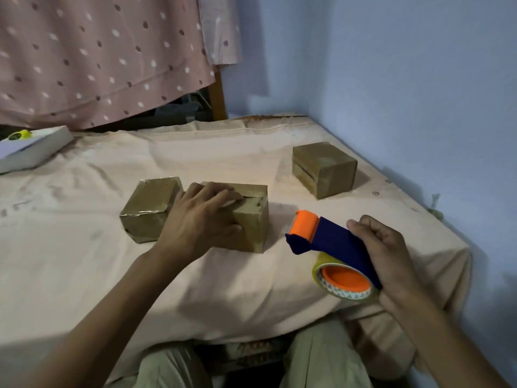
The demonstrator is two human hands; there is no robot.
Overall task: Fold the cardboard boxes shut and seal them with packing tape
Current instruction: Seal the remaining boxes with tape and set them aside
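Nearest us, the right hand is clenched around a blue and orange tape dispenser, the roll of clear tape hanging below and the orange roller end aimed left and away. It hovers above the bed, touching no box. Just left of that nose, and a little farther off, sits the middle box, and the left hand is on it, fingers spread flat over the top and thumb down the near face, pressing the flaps shut rather than curling round anything. The seam between the flaps shows as a dark slit running left to right under the fingertips, so the dispenser, to my eye, wants to come in from the right end of the seam, the end nearer the right hand, and travel along it toward the left hand. Touching that box on the left is a glossy wrapped box, apparently sealed. Farther back on the right, well apart, a third box stands by the blue wall.
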